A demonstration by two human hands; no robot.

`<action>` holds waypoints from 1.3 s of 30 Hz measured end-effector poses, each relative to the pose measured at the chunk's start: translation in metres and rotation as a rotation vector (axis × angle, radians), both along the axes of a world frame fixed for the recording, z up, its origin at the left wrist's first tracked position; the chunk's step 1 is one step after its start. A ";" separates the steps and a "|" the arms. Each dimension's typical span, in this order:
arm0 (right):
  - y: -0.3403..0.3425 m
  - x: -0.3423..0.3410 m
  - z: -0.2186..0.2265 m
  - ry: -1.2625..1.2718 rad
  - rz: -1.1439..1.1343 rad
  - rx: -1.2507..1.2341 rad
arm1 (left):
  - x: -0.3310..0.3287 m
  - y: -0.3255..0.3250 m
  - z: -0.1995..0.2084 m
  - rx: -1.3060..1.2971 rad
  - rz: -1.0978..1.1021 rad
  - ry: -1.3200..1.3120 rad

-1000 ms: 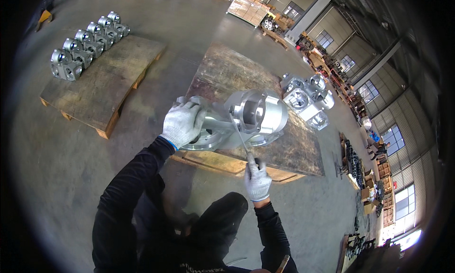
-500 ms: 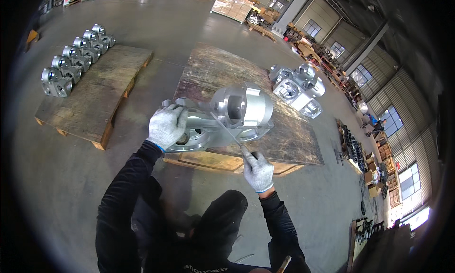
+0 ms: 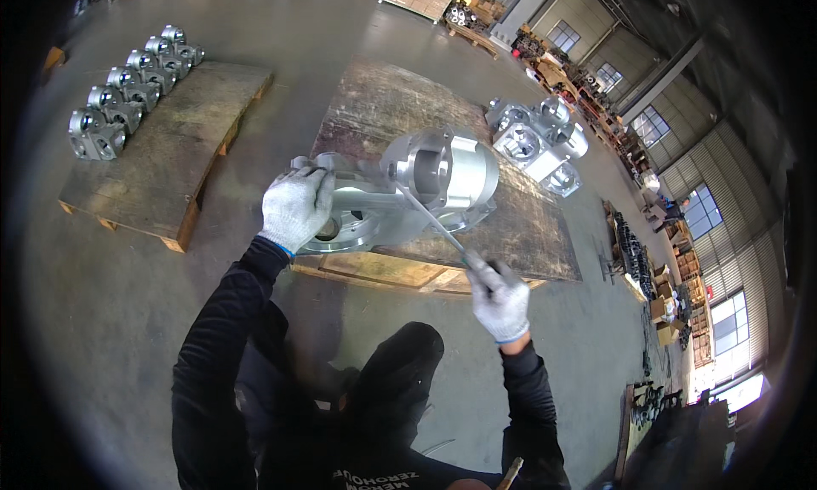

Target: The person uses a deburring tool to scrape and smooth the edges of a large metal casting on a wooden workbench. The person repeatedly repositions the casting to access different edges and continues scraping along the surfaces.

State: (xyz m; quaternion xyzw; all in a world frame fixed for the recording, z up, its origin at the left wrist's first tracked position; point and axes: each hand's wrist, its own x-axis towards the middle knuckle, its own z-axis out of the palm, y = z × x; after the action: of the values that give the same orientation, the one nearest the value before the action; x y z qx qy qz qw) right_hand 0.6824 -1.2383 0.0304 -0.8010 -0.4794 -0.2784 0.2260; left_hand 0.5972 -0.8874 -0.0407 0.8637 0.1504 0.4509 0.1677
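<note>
Upon the wooden surface [image 3: 374, 107], 1 silver casting [image 3: 400, 229] is lying, left hand [image 3: 295, 207] covering its left end (closure not tellable), right hand [image 3: 500, 300] grasping 1 slim tool [image 3: 432, 219] and drawing farther outward, apparently pulling a stroke along the rim.

The scene is moderately lit, daylight being admitted through the windows [image 3: 729, 321] at right; a patch below them is bleached white. Bright glints are thrown back by the casting [image 3: 471, 171], while the roof [image 3: 740, 90] and left sleeve [image 3: 217, 345] are sunk in near-black. Straight edges are bowed by the fisheye, the corners are blacked out, and distant detail is softened.
</note>
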 end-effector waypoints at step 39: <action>0.007 0.011 0.161 0.254 -0.131 -0.415 | 0.001 0.000 -0.004 0.086 0.059 -0.072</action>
State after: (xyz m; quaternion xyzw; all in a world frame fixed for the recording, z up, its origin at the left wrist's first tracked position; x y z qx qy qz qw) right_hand 0.6933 -1.2316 0.1911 -0.8881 -0.4412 -0.0851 0.0965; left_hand 0.5977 -0.8869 -0.0451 0.8484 0.1504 0.4926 0.1224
